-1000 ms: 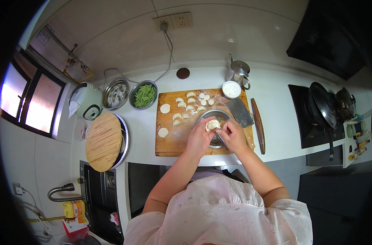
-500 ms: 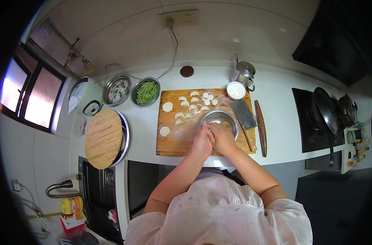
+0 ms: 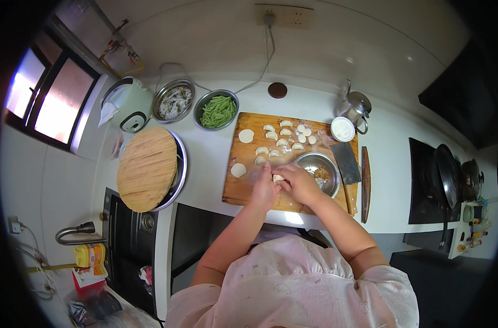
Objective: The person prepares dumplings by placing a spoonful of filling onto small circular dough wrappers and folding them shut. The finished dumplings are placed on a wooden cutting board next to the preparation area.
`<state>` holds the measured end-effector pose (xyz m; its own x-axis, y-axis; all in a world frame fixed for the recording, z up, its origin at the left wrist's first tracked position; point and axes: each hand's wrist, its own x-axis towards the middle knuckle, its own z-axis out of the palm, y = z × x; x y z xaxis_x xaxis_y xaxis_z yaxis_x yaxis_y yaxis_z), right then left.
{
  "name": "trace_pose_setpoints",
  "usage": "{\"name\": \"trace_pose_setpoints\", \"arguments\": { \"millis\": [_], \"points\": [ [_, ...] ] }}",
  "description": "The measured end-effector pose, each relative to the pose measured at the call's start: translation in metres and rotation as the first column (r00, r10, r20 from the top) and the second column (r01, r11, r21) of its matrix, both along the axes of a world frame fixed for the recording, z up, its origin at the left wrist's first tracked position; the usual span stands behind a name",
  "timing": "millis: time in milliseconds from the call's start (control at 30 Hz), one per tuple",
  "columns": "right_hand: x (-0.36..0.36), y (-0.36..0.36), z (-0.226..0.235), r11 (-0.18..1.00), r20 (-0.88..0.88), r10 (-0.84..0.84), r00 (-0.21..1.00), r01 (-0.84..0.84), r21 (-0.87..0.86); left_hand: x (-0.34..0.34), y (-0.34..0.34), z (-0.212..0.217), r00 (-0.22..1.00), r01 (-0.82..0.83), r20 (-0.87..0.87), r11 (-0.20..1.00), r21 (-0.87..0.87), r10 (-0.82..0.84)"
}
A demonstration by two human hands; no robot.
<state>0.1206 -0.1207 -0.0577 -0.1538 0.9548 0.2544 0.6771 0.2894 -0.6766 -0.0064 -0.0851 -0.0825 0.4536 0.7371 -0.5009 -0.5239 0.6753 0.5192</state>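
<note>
A pale folded dumpling is pinched between the fingers of my left hand and my right hand, above the near part of the wooden board. Close to my right hand stands a steel bowl with brown filling in it. Beyond my hands lie several crescent dumplings in loose rows. Two flat round wrappers, an upper wrapper and a lower wrapper, rest on the board's left side. Small dough pieces sit near its far right.
A cleaver lies on the board's right edge, beside a rolling pin. Behind are a white powder tub and a kettle. Leftward are green beans, another steel bowl, a round wooden lid and a rice cooker.
My hands have come slightly apart and shifted left of the filling bowl, so the dumpling between them now shows. The whole view has also turned, and the counter things appear farther right.
</note>
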Motion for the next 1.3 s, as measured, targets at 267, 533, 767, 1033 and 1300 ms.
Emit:
{"name": "trace_pose_setpoints", "arguments": {
  "millis": [267, 533, 767, 1033, 1300],
  "points": [
    [-0.015, 0.062, -0.050, 0.980, 0.112, 0.090, 0.990, -0.068, -0.185, -0.066, 0.037, -0.042, 0.926, -0.153, -0.342, 0.987, 0.050, 0.161],
    [-0.016, 0.086, -0.082, 0.915, 0.311, 0.137, 0.940, 0.000, -0.403, -0.114, 0.065, -0.054, 0.906, -0.259, -0.338, 0.965, 0.032, 0.254],
    [-0.013, 0.127, -0.066, 0.951, 0.148, -0.031, 0.988, 0.075, -0.301, -0.127, 0.083, -0.054, 0.919, -0.282, -0.294, 0.959, -0.017, 0.265],
    [-0.037, 0.208, -0.108, 0.908, 0.254, -0.230, 0.939, 0.301, -0.291, -0.139, 0.098, -0.053, 0.930, -0.257, -0.286, 0.965, -0.059, 0.230],
    [-0.054, 0.228, -0.113, 0.750, 0.283, -0.340, 0.897, 0.440, -0.493, -0.155, 0.102, -0.048, 0.930, -0.254, -0.290, 0.965, -0.060, 0.226]
  ]
}}
